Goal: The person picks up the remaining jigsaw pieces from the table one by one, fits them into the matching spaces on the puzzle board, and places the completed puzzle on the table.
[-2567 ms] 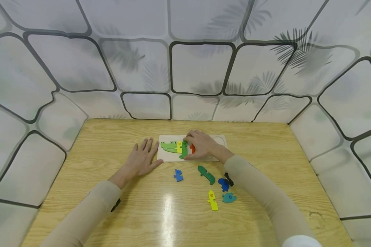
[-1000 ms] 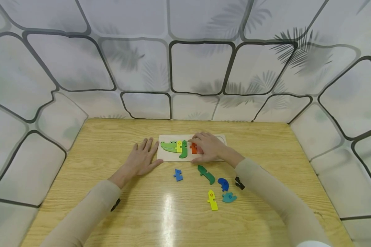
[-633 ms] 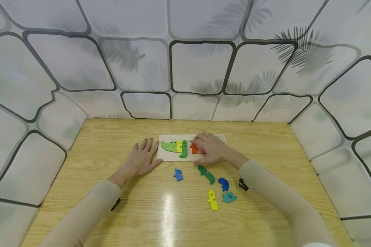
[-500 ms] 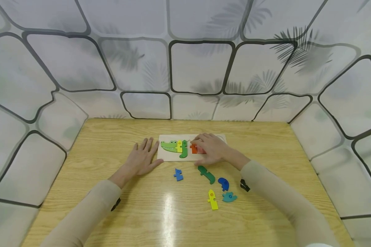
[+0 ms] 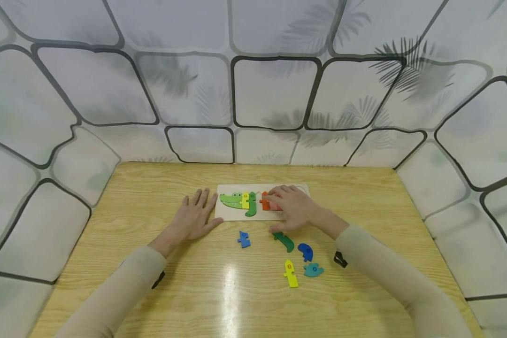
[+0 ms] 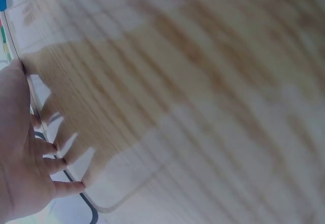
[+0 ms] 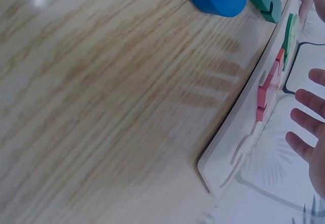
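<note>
A pale wooden puzzle board [image 5: 236, 217] lies at the back of the table. Set in it are a green crocodile head piece [image 5: 229, 201], a yellow piece [image 5: 245, 201] and a green leg piece [image 5: 251, 206]. Past a gap come a red-orange piece [image 5: 264, 203] and a pink piece [image 7: 267, 89]. My left hand [image 5: 192, 218] lies flat with fingers spread, fingertips and thumb at the board's left edge. Over the board's right half is my right hand [image 5: 295, 209], fingers spread and holding nothing. Its thumb overlaps a dark green piece [image 5: 285, 241] in the head view.
Loose on the table in front of the board are a light blue piece [image 5: 243, 240], a dark blue piece [image 5: 305, 253], a teal piece [image 5: 313, 270] and a yellow piece [image 5: 291, 274]. A patterned wall [image 5: 262, 145] stands behind the table.
My right hand has drawn back rightward from the gap beside the green leg piece, uncovering the red-orange piece and part of the pink one. Its thumb has moved down toward the dark green piece.
</note>
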The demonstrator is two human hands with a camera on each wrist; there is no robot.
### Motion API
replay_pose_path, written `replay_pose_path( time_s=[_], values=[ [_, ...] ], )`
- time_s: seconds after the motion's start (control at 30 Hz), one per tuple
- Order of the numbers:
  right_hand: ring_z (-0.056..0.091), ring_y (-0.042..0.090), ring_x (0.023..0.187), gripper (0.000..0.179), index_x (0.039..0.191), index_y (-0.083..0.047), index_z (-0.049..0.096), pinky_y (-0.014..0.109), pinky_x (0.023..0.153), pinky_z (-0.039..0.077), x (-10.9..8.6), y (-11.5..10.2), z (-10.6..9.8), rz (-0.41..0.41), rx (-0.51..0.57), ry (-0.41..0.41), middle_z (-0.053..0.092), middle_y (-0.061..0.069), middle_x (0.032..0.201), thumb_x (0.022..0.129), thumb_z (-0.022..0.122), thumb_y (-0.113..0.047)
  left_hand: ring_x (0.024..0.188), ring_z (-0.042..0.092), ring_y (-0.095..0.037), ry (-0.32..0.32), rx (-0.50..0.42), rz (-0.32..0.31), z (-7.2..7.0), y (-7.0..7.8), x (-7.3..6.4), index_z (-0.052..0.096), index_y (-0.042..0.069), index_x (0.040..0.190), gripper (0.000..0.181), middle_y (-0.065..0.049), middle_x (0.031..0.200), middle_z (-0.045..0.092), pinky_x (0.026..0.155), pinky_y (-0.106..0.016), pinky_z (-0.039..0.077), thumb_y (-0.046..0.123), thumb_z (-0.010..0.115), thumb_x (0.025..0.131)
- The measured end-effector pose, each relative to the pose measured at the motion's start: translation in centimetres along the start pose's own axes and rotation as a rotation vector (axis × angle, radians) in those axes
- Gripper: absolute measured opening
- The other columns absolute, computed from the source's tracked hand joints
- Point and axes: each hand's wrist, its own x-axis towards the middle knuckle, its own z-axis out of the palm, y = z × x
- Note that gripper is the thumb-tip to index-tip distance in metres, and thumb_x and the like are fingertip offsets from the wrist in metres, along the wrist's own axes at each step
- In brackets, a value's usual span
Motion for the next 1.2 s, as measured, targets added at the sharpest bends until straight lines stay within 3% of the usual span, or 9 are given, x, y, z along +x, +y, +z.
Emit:
replay_pose_path(
  time_s=[0.63,1.2],
  values=[
    [0.051,0.036,0.144,0.098,0.156,-0.018,0.051,0.058,0.119,0.042,-2.7,-0.4,0.0,-0.027,-0.02,0.014,0.054,0.01,0.157,0.082,0.068,-0.08,0.16,0.028,-0.047,0.001,-0.007,-0.001,0.2,-0.1,0.0,0.023,0.009,0.169,0.088,-0.027,0.173,0.024,0.121,-0.071,0.034,0.067,0.043,0.106],
    [0.056,0.033,0.14,0.1,0.155,-0.016,0.051,0.055,0.116,0.047,-4.6,-2.4,-0.1,-0.111,-0.05,0.093,0.057,0.009,0.153,0.08,0.072,-0.079,0.16,0.029,-0.047,0.011,-0.022,0.002,0.1,0.0,-0.1,0.023,0.008,0.169,0.088,-0.027,0.173,0.025,0.121,-0.071,0.034,0.066,0.043,0.106]
  ],
)
